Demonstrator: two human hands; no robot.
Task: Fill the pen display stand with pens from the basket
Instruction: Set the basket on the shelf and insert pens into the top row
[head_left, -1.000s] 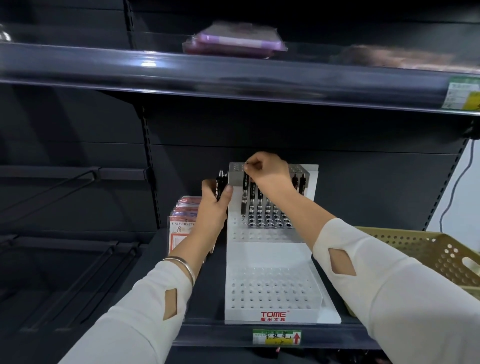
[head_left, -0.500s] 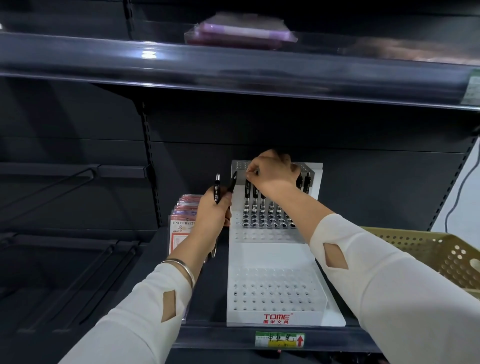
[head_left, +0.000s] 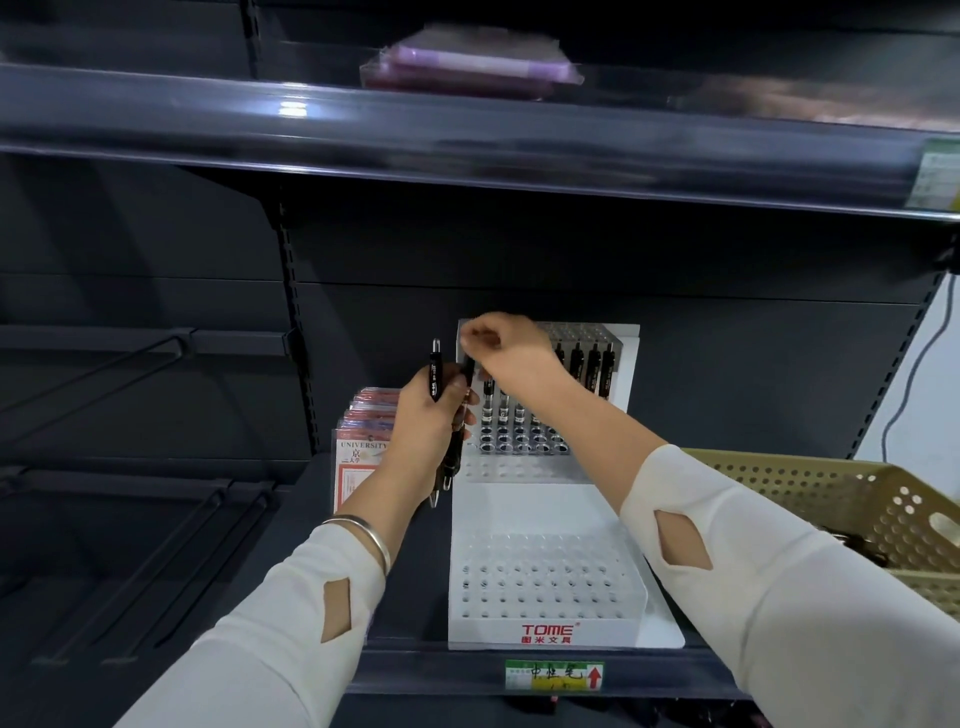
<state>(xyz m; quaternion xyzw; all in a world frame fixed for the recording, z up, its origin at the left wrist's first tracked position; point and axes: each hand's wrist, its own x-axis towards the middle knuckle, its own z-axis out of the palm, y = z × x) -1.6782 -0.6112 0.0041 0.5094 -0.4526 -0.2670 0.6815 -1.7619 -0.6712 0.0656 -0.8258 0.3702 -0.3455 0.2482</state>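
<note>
The left hand (head_left: 426, 415) grips black pens (head_left: 435, 371) nearly upright just left of the pen display stand (head_left: 519, 506), while the right hand (head_left: 514, 353) beside it pinches one pen (head_left: 470, 371) by its top over the far-left holes; basket (head_left: 841, 483) at right.

Dark metal shelving everywhere: glossy upper shelf (head_left: 467, 150) catching a glare (head_left: 293, 110), slotted upright (head_left: 291, 322), plain back panel (head_left: 675, 291). Far right, white wall (head_left: 937, 374) with a dangling cable (head_left: 906, 389). Up top, something purplish (head_left: 472, 73), possibly a wrapped packet.
</note>
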